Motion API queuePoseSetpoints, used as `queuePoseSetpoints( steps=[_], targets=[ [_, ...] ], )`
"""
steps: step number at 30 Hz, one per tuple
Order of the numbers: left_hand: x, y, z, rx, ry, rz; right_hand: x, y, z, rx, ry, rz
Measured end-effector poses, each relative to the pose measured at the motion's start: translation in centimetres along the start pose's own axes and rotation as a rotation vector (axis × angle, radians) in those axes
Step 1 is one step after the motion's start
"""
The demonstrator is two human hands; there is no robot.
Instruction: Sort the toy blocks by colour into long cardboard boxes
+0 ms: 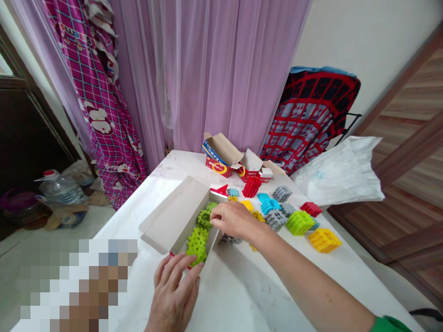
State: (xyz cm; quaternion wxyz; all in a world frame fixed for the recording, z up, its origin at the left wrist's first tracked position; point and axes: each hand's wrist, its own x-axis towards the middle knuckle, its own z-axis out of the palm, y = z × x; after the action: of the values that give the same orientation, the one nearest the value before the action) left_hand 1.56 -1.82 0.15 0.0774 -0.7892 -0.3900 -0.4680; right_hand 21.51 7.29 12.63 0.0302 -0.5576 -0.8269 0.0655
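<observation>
An open cardboard box [175, 214], pale inside with its lid laid back to the left, lies on the table. Lime-green notched plastic building pieces [197, 242] are lined up in it. My right hand [230, 219] reaches over the box's right side, its fingers bent and pinched on a green piece [205, 218]; the fingertips are partly hidden. At the box's near end rests my left hand [176, 286], fingers stretched out, touching the edge and the nearest green pieces. Beyond my right forearm lie grey pieces [276, 220], blue pieces [270, 205] and a red stack [252, 186].
Open red and blue cartons [221, 159] stand at the table's back edge. To the right are a lime-green stack [300, 223], a yellow stack [324, 240] and a white plastic bag [342, 173]. Purple curtains [221, 69] hang behind. A blurred-out area covers the lower left.
</observation>
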Motion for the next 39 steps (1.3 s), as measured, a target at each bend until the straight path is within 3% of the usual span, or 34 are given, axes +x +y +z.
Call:
queuePoseSetpoints(
  steps=[6,11,17,21,27,39],
  targets=[
    [0.0,0.0,0.0,-0.022,-0.003,-0.001,-1.6,3.1,-1.2,0.031,0.067,0.076],
    [-0.4,-1.3,0.0,0.026,-0.06,0.076,-4.6,7.7,-2.3,0.031,0.123,0.287],
    [-0.7,-2.0,0.4,0.039,-0.041,0.137,-11.3,12.9,1.1,0.003,-0.059,0.546],
    [-0.7,-2.1,0.5,0.069,-0.051,0.16,-14.4,12.8,4.7,0.064,-0.111,0.617],
    [-0.8,-1.9,0.2,0.062,-0.067,0.14,-15.3,11.9,8.1,0.081,-0.1,0.66],
    [-0.3,-1.0,0.3,0.027,-0.037,0.078,-14.7,11.2,8.8,0.011,-0.088,0.671]
  ],
)
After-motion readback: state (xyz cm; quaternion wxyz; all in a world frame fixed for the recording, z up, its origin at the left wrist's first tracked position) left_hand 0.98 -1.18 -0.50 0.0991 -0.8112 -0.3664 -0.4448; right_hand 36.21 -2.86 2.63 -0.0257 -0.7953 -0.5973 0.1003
